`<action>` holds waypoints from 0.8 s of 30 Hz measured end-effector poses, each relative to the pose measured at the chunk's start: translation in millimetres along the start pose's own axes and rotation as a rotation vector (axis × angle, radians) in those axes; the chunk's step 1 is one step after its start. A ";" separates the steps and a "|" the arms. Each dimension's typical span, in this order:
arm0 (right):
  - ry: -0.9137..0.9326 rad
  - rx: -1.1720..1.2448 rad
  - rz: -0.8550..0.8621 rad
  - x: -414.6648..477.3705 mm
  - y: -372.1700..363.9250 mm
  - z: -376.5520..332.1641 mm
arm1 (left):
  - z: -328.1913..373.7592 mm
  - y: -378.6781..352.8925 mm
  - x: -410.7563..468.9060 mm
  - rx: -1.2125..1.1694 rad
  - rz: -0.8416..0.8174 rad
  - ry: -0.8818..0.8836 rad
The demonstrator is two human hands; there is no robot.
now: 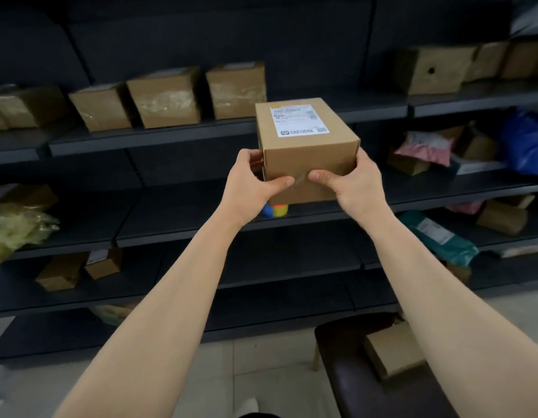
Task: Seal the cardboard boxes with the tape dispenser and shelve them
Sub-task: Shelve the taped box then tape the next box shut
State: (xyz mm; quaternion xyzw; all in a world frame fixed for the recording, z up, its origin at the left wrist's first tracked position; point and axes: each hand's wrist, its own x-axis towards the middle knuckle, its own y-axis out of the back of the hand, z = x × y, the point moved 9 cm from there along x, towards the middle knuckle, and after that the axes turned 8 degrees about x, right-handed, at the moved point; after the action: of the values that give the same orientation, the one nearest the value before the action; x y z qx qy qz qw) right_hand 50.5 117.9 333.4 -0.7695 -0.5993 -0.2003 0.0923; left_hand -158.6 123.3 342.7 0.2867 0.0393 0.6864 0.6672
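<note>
Cardboard box (307, 152), taped and labelled, is clamped between left hand (252, 182) and right hand (349, 182), raised before the shelf (153, 140). Shelving is in hand; next it probably needs a free place beside the 3 boxes (168, 98).

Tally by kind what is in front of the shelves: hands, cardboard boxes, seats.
Hands: 2, left hand and right hand
Cardboard boxes: 2, held box and box on stool
Seats: 1, dark stool
Total: 5

label (299, 121) text too blurred to read; toy (275, 210) mostly hidden behind box (310, 164); right-edge boxes (524, 58) cut off.
</note>
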 end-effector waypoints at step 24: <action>-0.039 0.002 0.089 228.1 -17.1 46.4 | -7.5 -47.4 241.1 0.012 -0.041 0.007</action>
State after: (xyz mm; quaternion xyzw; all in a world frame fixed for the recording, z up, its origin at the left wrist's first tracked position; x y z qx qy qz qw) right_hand 89.2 342.2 385.3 -0.7990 -0.5666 -0.1804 0.0902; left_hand -106.4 357.1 398.0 0.2874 0.0520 0.6733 0.6793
